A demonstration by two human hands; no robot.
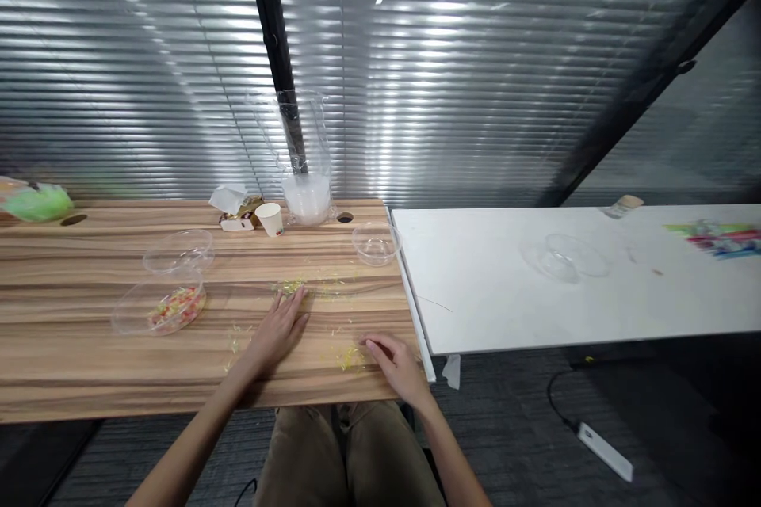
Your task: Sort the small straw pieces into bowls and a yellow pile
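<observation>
My left hand (279, 330) rests on the wooden table (53, 376) with its fingers spread, the tips touching a scatter of small yellow-green pieces (291, 286). Near the table's front right, my right hand (395, 364) has its fingers drawn together beside a patch of yellow bits (350, 358); whatever lies between the fingertips is too small to make out. A clear bowl (376, 245) stands at the right edge of the wooden top. To the left, another clear bowl (128, 314) holds red, orange and yellow pieces (177, 306).
Another clear bowl (178, 252) sits at the left. Behind are a paper cup (269, 219), a tissue box (238, 222) and a clear bag with white contents (309, 196). A white table (476, 277) adjoins at right, with clear containers (574, 256) and colourful packets (722, 239).
</observation>
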